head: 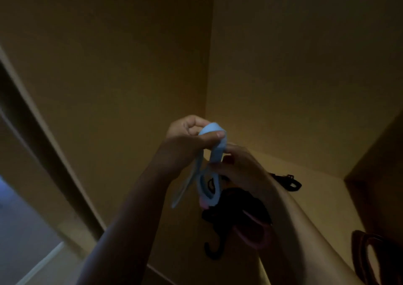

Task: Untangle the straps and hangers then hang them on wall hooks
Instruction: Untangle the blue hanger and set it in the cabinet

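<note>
In dim light a light blue strap point(216, 151) loops up between both hands in front of a wall corner. My left hand point(189, 136) pinches the top of its loop with thumb and fingers. Just below and to the right, my right hand point(242, 167) grips the same strap lower down, where it forms a second loop point(207, 186). Under the hands lies a dark tangle point(237, 212) with a black hook point(210, 251) and a pink hanger point(259, 234) poking out. No wall hooks are visible.
The tangle rests on a pale shelf or ledge point(322, 199). A black strap with a buckle point(290, 181) lies farther back on it. A brown bag handle point(370, 256) sits at the lower right. A dark door frame point(32, 136) runs along the left.
</note>
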{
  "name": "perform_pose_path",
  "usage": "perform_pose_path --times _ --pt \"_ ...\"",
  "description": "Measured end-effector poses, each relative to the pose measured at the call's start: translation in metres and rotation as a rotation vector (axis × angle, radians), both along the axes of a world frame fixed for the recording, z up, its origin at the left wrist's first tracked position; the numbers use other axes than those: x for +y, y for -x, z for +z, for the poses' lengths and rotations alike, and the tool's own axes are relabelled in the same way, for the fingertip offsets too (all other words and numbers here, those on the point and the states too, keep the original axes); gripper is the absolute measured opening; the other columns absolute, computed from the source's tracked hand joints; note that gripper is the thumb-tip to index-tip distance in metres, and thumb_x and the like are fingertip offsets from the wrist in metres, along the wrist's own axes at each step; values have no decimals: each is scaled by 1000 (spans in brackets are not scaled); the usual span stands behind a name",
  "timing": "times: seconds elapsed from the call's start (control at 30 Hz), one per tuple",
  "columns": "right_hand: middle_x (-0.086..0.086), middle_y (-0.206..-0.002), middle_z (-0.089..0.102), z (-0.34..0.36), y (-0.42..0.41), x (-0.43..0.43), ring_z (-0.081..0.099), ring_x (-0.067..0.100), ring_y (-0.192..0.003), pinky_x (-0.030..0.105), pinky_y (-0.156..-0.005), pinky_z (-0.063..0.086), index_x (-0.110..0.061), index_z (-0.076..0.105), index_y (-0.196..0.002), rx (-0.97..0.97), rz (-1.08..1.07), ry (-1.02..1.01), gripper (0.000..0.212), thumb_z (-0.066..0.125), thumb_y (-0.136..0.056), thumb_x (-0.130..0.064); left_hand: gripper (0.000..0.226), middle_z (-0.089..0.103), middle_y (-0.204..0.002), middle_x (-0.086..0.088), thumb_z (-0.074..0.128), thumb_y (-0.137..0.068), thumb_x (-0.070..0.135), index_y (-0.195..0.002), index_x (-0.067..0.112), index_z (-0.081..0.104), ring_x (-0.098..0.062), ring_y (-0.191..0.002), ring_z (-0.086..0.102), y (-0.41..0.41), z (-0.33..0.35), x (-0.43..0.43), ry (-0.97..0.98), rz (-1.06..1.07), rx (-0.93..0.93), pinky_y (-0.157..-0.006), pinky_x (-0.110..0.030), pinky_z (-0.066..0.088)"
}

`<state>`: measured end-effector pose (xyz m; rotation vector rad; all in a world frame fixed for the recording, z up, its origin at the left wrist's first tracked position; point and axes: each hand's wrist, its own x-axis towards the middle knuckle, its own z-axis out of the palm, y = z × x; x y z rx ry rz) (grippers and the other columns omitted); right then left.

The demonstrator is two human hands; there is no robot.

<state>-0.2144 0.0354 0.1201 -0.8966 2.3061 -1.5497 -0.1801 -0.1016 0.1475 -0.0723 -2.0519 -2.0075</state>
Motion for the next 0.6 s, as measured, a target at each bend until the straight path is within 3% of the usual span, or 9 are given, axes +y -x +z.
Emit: perform_pose_path --times 0.07,0.17,0.27,0.3,0.37,0.47,0.5,0.6 --pt "-13 -81 55 -13 -6 -16 55 -15 -61 7 -55 41 -10 61 -93 50 59 -24 14 67 -81 -6 16 61 -49 7 71 -75 6 -75 13 57 -2 -45 54 0 -1 -7 -28 55 -22 -45 -16 44" --pt "-19 -84 51 -32 -15 -42 52 -22 -68 2 -58 39 -21 52 -98 16 81 -13 25 69 -81 -13 17 59 -56 5 72 -75 10 -75 14 56 -7 -50 55 -1 -8 -19 -44 127 -76 -48 -20 46" --pt "-9 -80 56 -50 -17 -68 56 -2 -67 12 -60 40 -18 58 -94 3 -1 -25 16 67 -83 -24 18 62 -66 2 75 -73 17 -82 14 60 -11 -61 58 -3 -21 -32 -19 218 -131 -55 -24 48" --pt "-4 -76 57 -56 -18 -75 54 6 -65 22 -61 43 -17 57 -85 9 -26 -70 10 64 -85 -25 19 65 -73 -1 75 -73 19 -85 13 61 -14 -67 61 -3 -27 -35 -8 245 -148 -61 -29 50" --pt "11 -69 56 -69 -18 -87 54 24 -63 45 -64 45 -7 55 -74 -53 -51 -95 19 56 -86 -22 15 65 -81 -5 73 -76 18 -84 15 61 -18 -74 62 -1 -38 -45 42 277 -175 -67 -31 50" --pt "32 -91 61 -85 -21 -91 59 46 -85 56 -79 47 5 60 -88 -262 -33 -49 27 54 -80 -21 2 62 -79 -3 64 -85 16 -85 14 63 -12 -71 58 0 -55 -56 154 236 -217 -58 -18 47" --pt "33 -96 60 -90 -21 -90 59 46 -90 55 -82 48 6 60 -93 -334 -14 -38 26 55 -83 -17 7 61 -80 -1 62 -86 16 -91 11 63 -11 -71 58 0 -61 -58 160 221 -235 -56 -14 47" --pt "14 -102 63 -103 -18 -90 61 26 -95 33 -82 50 -5 62 -104 -589 24 10 17 55 -90 -10 15 60 -85 3 59 -88 11 -103 11 57 -10 -76 57 4 -82 -63 122 186 -308 -55 -12 48"
